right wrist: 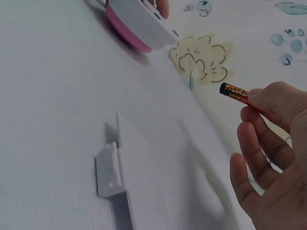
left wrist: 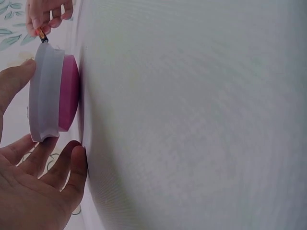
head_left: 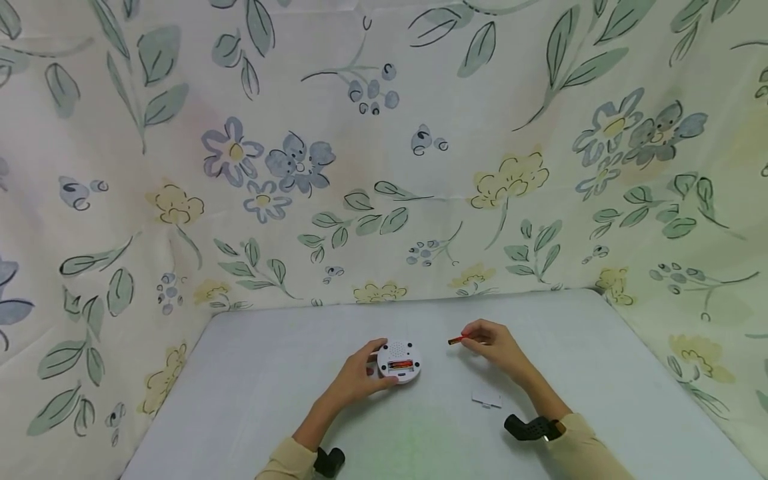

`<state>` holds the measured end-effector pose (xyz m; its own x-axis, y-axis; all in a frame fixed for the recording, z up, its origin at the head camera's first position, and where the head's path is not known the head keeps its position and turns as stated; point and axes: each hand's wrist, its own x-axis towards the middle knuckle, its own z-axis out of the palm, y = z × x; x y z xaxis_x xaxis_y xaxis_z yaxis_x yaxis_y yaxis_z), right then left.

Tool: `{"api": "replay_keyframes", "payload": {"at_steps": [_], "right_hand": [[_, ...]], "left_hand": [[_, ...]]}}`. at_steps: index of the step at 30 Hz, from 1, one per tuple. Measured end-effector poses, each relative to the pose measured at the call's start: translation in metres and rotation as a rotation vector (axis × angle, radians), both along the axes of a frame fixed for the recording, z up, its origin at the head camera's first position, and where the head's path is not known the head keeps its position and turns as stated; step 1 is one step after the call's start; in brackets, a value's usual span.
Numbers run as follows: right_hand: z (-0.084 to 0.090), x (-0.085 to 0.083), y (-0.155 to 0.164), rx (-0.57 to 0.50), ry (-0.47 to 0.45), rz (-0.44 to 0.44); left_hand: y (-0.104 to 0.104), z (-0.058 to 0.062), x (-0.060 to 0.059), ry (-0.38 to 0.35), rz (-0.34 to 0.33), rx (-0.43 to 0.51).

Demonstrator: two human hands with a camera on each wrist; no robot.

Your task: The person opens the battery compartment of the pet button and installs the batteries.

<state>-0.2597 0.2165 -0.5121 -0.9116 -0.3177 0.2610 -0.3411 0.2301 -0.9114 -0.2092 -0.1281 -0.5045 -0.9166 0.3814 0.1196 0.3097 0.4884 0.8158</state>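
A round white device [head_left: 399, 361] with a pink underside [left wrist: 68, 93] lies face down on the grey table [head_left: 252, 373]. Its open battery bay shows one battery [head_left: 400, 365] inside. My left hand [head_left: 360, 375] holds the device's rim between thumb and fingers [left wrist: 17, 79]. To its right, my right hand [head_left: 492, 341] pinches a small red-orange battery [head_left: 455, 340] above the table; the battery [right wrist: 235, 93] sticks out past the fingertips. The white battery cover [head_left: 487, 399] lies loose on the table near my right forearm, and the cover [right wrist: 120, 165] fills the right wrist view.
A floral cloth [head_left: 384, 167] walls in the table at the back and on both sides. Black wrist mounts [head_left: 531, 427] sit on both forearms.
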Motion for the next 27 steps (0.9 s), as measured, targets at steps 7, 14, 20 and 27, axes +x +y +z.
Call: {"api": "replay_keyframes", "payload": {"at_steps": [7, 14, 20, 27], "right_hand": [[0.002, 0.0, -0.014, -0.034, -0.034, 0.009], [0.002, 0.0, -0.027, -0.061, -0.062, 0.031], [0.0, 0.0, -0.037, -0.051, -0.066, 0.04], [0.004, 0.003, -0.051, -0.058, -0.08, 0.066]], "left_hand": [[0.0, 0.001, 0.0, 0.001, 0.003, -0.004], [0.0, 0.001, 0.001, 0.001, 0.004, -0.01], [0.001, 0.002, 0.001, 0.001, 0.005, -0.013], [0.001, 0.001, 0.001, 0.0, 0.007, -0.022]]}}
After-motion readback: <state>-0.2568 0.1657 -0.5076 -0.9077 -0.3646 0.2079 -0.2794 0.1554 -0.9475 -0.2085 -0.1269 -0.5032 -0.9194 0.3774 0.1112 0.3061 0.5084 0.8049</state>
